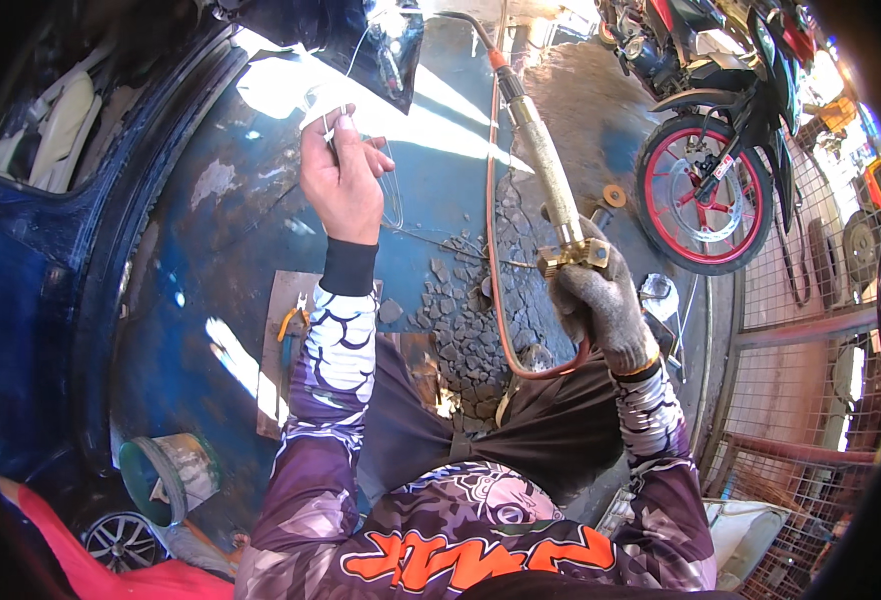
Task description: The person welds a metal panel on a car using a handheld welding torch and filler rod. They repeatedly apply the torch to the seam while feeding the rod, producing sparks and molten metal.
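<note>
My left hand, bare, is raised with thumb and fingers pinched on a thin wire. Part of the wire rises towards a dark glossy panel at the top, and a loop hangs beside the palm. In a grey knit glove, my right hand is closed around the lower end of a brass gas torch, by its valve knobs. The torch slants up and left to a curved neck near the panel; no flame can be made out. A reddish hose loops below to the gloved hand.
Broken dark chunks litter the floor between my legs. Orange-handled pliers lie on a flat board. A bucket and a blue vehicle body are at left. At right stand a red-wheeled motorcycle and a wire-mesh fence.
</note>
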Available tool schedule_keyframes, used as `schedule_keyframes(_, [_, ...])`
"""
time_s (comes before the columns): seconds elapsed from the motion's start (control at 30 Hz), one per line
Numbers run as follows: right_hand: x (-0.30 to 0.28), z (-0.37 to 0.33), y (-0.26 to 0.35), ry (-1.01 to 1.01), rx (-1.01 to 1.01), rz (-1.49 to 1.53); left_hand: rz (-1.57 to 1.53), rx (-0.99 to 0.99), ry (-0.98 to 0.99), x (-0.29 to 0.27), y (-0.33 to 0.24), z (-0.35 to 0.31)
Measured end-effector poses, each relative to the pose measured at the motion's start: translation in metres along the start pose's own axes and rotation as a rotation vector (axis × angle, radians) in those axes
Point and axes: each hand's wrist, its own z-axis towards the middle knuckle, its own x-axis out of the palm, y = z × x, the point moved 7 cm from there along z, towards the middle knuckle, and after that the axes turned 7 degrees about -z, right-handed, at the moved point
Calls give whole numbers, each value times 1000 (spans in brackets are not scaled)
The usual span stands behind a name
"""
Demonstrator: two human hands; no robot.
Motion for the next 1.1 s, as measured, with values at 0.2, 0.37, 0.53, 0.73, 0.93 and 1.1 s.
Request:
schedule_keyframes(0.2, [9,16,2,37,-28,112,55,0,33,-2,13,-3])
schedule_keyframes(0.37, [13,30,2,-4,-72,94,61,28,54,0,13,6])
schedule_keyframes(0.53, [8,30,-11,122,95,113,33,36,37,-1,14,3])
schedule_keyframes(0.73, [-4,25,-12,80,11,-35,32,54,-78,-22,12,-16])
schedule_keyframes(0.93, [10,9,-7,169,-165,70,21,-249,-149,-41,32,-68])
schedule_keyframes(1.1, [17,5,-16,187,-129,143,91,-237,-49,-31,38,-77])
